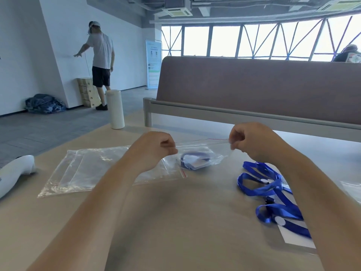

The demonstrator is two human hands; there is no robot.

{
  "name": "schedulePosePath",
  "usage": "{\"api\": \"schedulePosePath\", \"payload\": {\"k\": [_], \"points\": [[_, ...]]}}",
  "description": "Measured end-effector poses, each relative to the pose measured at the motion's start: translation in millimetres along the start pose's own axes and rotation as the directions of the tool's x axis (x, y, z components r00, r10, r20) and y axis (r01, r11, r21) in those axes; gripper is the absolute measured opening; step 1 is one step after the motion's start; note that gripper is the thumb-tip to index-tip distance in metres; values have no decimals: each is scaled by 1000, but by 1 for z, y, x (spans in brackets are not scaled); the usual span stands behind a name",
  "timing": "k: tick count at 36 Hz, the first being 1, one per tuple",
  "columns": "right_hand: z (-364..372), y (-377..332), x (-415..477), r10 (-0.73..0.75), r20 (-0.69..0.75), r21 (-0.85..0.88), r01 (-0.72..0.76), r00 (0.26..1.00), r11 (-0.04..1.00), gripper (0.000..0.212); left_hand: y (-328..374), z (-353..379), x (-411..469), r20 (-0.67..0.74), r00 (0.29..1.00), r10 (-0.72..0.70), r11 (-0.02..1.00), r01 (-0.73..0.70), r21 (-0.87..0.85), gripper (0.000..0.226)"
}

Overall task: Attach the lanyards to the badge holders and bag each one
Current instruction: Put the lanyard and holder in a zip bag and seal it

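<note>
The left hand (156, 148) and right hand (246, 140) each pinch one end of the bag (199, 151) mouth and hold it stretched above the table (185, 212), probably so the zip strip lies straight for sealing. A badge holder (197, 164) with rolled lanyard sits inside. Empty bags (82, 169) wait at the left; more lanyards (267, 184) lie at the right, within reach.

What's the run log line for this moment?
left hand pinches zip bag top | right hand pinches same top | inside: coiled lanyard, badge holder | waiting: loose lanyards, empty bags
</note>
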State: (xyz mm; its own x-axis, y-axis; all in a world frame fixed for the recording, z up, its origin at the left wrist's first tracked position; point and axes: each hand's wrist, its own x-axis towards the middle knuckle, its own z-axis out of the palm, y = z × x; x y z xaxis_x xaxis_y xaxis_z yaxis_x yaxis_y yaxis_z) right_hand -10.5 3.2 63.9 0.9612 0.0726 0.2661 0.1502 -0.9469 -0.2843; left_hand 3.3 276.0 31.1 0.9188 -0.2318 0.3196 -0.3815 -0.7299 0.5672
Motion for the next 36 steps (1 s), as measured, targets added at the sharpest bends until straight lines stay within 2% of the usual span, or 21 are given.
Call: {"api": "schedulePosePath", "payload": {"k": [5,8,10,12,16,19,22,28,32,36], "points": [[-1,-4,0,46,40,-87,-42,998,995,6,1,3,-1,20,1000,16,1000,-15,-18,13],[-1,-8,-3,37,46,-115,-32,998,993,22,1,6,-1,25,999,25,999,-24,-36,14],[0,-16,-7,-28,48,-45,30,998,999,40,3,8,-1,26,999,37,998,-36,-50,16],[5,-29,-11,-93,61,21,92,994,996,46,6,10,-1,37,998,49,998,-48,-47,15],[21,-47,-12,-148,104,21,147,983,989,32,9,16,-1,37,996,75,996,-73,-51,14],[28,-51,-11,-174,89,-16,176,981,984,5,9,18,-1,31,997,77,994,-75,-80,17],[29,-49,-9,-171,53,-18,173,984,985,10,6,17,1,-25,998,49,984,-53,-167,9],[27,-44,-6,-146,44,-56,149,988,987,5,5,15,1,-59,998,2,961,-18,-275,9],[28,-48,-8,-184,35,56,182,982,982,10,9,21,1,-62,998,8,957,-26,-290,10],[33,-56,-9,-229,-4,120,228,973,966,4,11,26,0,-12,999,45,942,-46,-332,9]]}}
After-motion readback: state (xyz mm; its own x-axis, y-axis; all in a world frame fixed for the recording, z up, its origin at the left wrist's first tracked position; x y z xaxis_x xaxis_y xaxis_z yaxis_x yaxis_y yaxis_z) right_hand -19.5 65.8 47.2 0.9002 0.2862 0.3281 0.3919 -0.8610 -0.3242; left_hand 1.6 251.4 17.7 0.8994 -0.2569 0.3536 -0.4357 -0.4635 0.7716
